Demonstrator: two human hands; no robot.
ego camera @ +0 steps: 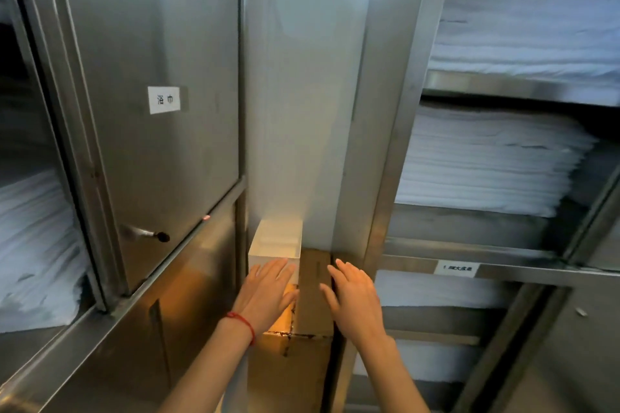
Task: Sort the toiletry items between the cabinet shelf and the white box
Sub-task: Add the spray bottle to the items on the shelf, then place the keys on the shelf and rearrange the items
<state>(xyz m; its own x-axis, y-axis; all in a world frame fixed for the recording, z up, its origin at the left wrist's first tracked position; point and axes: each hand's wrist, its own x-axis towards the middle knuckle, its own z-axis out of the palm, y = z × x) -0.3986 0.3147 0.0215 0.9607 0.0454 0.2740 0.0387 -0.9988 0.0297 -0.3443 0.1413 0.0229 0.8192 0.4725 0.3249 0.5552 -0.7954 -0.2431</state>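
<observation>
A white box (275, 241) stands in the narrow gap between two steel cabinets, on top of a brown cardboard carton (313, 295). My left hand (268, 292), with a red string on the wrist, reaches with straight fingers to the box's front face and touches it. My right hand (352, 298) hovers open over the carton, just right of the box, holding nothing. No toiletry items are visible.
The left steel cabinet (151, 144) has a labelled door with a handle (144, 233). The right cabinet's shelves (503, 221) hold stacks of folded white linen (486, 161). More white linen (33, 245) lies at far left. A white wall closes the gap behind the box.
</observation>
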